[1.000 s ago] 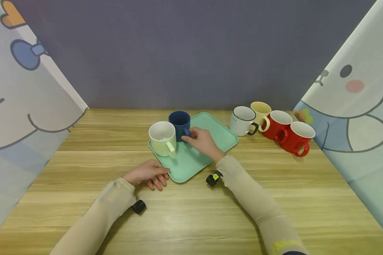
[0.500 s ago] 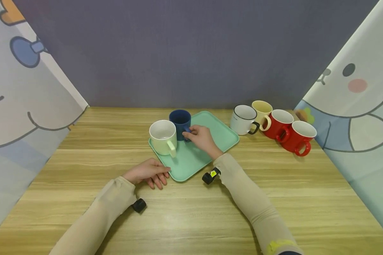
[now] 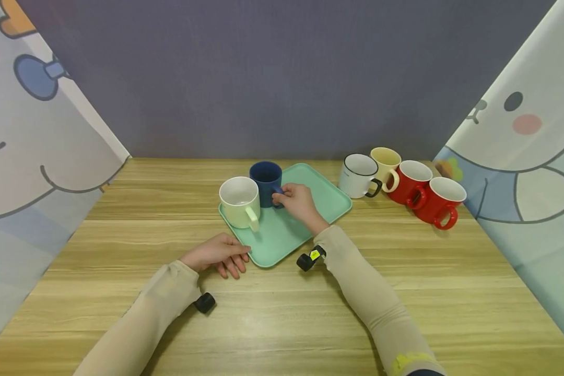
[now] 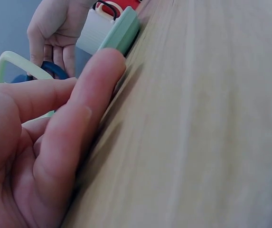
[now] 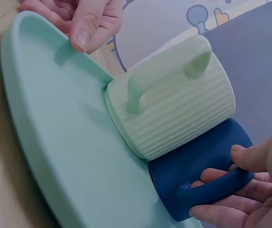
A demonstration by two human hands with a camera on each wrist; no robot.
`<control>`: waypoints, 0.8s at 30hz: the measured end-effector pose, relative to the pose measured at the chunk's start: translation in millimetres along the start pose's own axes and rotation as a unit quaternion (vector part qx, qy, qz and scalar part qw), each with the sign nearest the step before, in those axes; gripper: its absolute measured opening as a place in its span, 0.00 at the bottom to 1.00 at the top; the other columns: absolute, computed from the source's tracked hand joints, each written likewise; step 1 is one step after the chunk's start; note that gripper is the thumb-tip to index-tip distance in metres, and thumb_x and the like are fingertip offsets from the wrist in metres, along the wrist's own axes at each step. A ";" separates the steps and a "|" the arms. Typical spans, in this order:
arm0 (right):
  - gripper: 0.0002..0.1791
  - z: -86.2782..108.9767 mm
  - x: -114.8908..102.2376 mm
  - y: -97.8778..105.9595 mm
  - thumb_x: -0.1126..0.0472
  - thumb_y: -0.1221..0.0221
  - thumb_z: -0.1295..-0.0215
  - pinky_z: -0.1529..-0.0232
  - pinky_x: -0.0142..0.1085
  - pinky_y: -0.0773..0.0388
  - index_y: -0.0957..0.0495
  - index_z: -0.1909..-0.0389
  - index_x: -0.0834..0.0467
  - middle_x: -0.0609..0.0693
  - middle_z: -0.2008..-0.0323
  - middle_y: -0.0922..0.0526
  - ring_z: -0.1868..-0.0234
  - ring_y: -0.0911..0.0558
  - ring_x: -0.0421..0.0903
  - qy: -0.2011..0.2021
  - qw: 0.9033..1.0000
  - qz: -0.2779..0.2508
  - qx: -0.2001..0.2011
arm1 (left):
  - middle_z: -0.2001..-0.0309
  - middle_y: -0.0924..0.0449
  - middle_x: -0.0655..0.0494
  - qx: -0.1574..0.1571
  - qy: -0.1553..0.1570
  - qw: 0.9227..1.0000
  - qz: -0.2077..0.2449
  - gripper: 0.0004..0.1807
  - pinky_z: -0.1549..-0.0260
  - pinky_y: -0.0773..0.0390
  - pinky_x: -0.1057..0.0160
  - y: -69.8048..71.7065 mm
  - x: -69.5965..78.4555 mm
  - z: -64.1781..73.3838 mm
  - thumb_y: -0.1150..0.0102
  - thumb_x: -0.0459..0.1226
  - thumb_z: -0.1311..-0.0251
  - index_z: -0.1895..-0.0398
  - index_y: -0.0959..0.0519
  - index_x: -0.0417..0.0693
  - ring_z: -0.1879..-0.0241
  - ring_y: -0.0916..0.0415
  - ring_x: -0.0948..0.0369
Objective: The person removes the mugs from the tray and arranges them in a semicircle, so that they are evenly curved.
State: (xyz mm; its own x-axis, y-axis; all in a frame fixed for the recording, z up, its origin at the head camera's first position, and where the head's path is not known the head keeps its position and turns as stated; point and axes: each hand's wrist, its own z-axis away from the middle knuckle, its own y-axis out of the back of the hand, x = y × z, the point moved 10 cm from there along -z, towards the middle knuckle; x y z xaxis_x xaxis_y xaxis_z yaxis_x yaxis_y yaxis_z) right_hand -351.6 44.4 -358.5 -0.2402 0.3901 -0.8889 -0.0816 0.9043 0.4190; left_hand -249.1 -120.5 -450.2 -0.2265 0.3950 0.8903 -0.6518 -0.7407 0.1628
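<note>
A mint-green tray [image 3: 282, 240] lies on the table with two mugs standing side by side at its left end. One is a ribbed pale green mug [image 3: 238, 206]; the other, just behind it, is a dark blue mug [image 3: 265, 183]. My right hand [image 3: 298, 201] holds the blue mug by its handle, thumb on top and fingers beneath, as the right wrist view shows. The blue mug's wall touches or nearly touches the pale green one. At the tray's near left edge my left hand [image 3: 218, 255] pinches the rim, thumb over it and the other fingers outside, low by the table.
Right of the tray stand a white mug [image 3: 357, 176] with a black handle, a yellow mug [image 3: 386, 164] and two red mugs, a rear one [image 3: 401, 188] and a front one [image 3: 434, 206]. A dark grey panel [image 3: 272, 78] rises behind the wooden table [image 3: 272, 324].
My right hand and the blue mug shift very slightly right relative to the pale green mug. The left hand keeps its place at the tray's rim.
</note>
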 end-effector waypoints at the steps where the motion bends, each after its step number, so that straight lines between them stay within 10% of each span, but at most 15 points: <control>1: 0.07 0.2 1.0 0.6 0.67 0.36 0.36 0.69 0.29 0.19 0.18 0.67 0.69 0.60 0.69 0.12 0.66 0.12 0.48 -0.003 1.000 -0.005 0.001 | 0.75 0.16 0.50 0.000 -0.001 1.000 -0.001 0.18 0.86 0.22 0.69 -0.2 0.1 0.1 0.48 0.42 0.26 0.64 0.19 0.33 0.79 0.17 0.61; 24: 0.10 11.2 10.0 46.7 0.64 0.38 0.31 0.59 0.44 0.16 0.18 0.59 0.69 0.60 0.66 0.12 0.62 0.13 0.49 -0.045 0.997 -0.058 0.012 | 0.75 0.16 0.50 0.010 0.013 1.000 -0.013 0.18 0.84 0.21 0.68 1.4 -1.8 -1.7 0.48 0.43 0.27 0.64 0.19 0.35 0.79 0.17 0.61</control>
State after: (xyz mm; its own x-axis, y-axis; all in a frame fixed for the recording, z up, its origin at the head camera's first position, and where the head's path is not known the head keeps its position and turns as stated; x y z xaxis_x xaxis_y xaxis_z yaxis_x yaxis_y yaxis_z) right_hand -347.0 92.5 -349.9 -0.1424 0.2952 -0.9448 -0.0795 0.9480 0.3082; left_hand -250.8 -121.2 -452.3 -0.2277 0.4282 0.8745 -0.6439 -0.7399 0.1946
